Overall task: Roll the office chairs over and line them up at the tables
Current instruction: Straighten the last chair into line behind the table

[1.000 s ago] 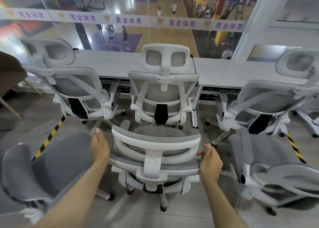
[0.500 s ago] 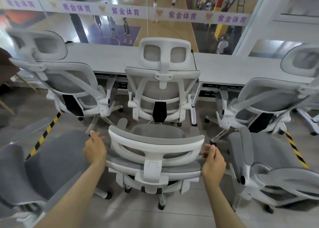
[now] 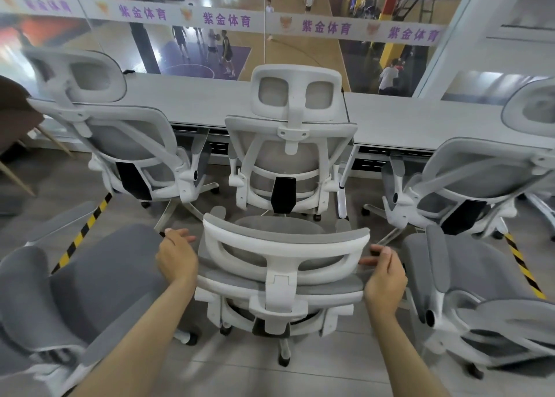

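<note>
A white-framed office chair with a grey mesh back stands right in front of me, facing the long grey tables. My left hand is at the left edge of its backrest, fingers loosely extended. My right hand is at the right edge, fingertips touching the frame. Neither hand wraps round anything. Three matching chairs stand at the tables: left, middle and right. The chair between my hands sits just behind the middle one.
Two more grey chairs flank me, at near left and near right. Yellow-black floor tape runs on both sides. Behind the tables a glass wall overlooks a basketball court. A wooden chair leg shows far left.
Both hands have loosened from the backrest sides and their fingers now stretch out. The near chair has shifted slightly to the right, and the view has edged closer to the tables.
</note>
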`<control>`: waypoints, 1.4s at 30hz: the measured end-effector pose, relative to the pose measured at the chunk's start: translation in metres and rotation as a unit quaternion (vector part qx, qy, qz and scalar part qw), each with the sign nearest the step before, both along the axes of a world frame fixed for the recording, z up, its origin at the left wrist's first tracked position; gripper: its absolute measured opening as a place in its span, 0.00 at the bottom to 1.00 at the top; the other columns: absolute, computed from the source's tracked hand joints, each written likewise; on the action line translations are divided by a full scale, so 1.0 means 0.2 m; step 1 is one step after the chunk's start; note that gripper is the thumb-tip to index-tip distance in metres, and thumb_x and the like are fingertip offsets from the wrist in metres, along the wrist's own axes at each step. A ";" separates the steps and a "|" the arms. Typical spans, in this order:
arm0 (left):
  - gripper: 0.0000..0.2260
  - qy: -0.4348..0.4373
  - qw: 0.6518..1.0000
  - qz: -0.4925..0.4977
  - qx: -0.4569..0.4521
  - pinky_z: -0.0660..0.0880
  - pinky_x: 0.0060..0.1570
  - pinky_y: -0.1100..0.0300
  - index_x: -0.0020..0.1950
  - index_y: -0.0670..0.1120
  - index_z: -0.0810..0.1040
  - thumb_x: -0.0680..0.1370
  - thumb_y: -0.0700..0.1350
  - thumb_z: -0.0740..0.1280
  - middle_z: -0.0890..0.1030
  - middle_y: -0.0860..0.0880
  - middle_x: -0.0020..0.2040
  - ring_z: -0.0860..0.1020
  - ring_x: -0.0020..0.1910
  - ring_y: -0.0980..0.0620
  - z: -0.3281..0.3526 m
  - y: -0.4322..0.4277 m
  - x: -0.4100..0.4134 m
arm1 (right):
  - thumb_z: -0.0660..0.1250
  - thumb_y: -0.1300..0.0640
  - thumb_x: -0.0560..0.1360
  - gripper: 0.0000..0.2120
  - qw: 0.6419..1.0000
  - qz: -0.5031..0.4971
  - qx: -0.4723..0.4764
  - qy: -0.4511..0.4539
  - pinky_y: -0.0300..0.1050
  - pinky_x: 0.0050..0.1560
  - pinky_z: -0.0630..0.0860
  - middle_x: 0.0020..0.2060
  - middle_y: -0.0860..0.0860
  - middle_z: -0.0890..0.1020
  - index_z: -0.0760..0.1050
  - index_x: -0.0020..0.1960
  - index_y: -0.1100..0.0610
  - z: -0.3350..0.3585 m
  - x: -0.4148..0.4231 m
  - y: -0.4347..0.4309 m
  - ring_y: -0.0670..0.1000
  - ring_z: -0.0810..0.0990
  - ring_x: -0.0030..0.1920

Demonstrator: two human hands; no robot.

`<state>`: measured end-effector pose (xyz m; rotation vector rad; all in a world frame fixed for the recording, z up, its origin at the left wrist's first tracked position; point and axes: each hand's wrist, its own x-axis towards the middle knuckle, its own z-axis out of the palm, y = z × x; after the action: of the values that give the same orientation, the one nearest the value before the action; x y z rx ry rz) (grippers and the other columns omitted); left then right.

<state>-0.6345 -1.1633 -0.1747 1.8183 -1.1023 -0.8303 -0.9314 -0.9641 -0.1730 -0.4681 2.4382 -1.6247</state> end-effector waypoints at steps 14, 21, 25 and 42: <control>0.29 -0.124 0.988 -0.087 -0.005 0.69 0.50 0.54 0.48 0.39 0.83 0.88 0.50 0.46 0.82 0.49 0.39 0.78 0.45 0.44 0.00 0.18 0.06 | 0.51 0.50 0.87 0.18 0.997 0.066 0.028 0.029 0.45 0.37 0.75 0.31 0.50 0.82 0.78 0.56 0.57 0.01 0.05 0.18 0.48 0.82 0.34; 0.29 -0.110 0.990 -0.088 -0.026 0.69 0.48 0.54 0.45 0.39 0.83 0.88 0.50 0.47 0.80 0.49 0.37 0.77 0.43 0.45 0.01 0.23 0.06 | 0.53 0.54 0.87 0.17 0.999 0.029 -0.004 0.014 0.47 0.38 0.73 0.29 0.51 0.80 0.78 0.53 0.57 -0.01 0.12 0.29 0.43 0.79 0.33; 0.28 -0.083 0.994 -0.068 -0.028 0.68 0.49 0.55 0.47 0.40 0.82 0.88 0.51 0.46 0.83 0.47 0.39 0.77 0.40 0.49 0.01 0.18 0.01 | 0.53 0.55 0.87 0.16 1.000 0.013 0.002 0.004 0.41 0.36 0.70 0.31 0.52 0.80 0.78 0.51 0.58 -0.01 0.06 0.24 0.42 0.79 0.33; 0.26 -0.091 0.994 -0.048 -0.020 0.75 0.58 0.46 0.45 0.40 0.84 0.87 0.49 0.50 0.83 0.46 0.36 0.81 0.46 0.40 0.00 -0.07 -0.22 | 0.54 0.56 0.86 0.16 0.999 0.032 0.001 -0.006 0.33 0.36 0.72 0.32 0.54 0.82 0.79 0.50 0.57 -0.02 -0.23 -0.08 0.42 0.80 0.32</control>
<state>-0.6779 -1.1767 -0.1752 1.8486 -1.3220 -0.7022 -0.9772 -0.9805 -0.1778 -0.5287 2.3901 -1.5947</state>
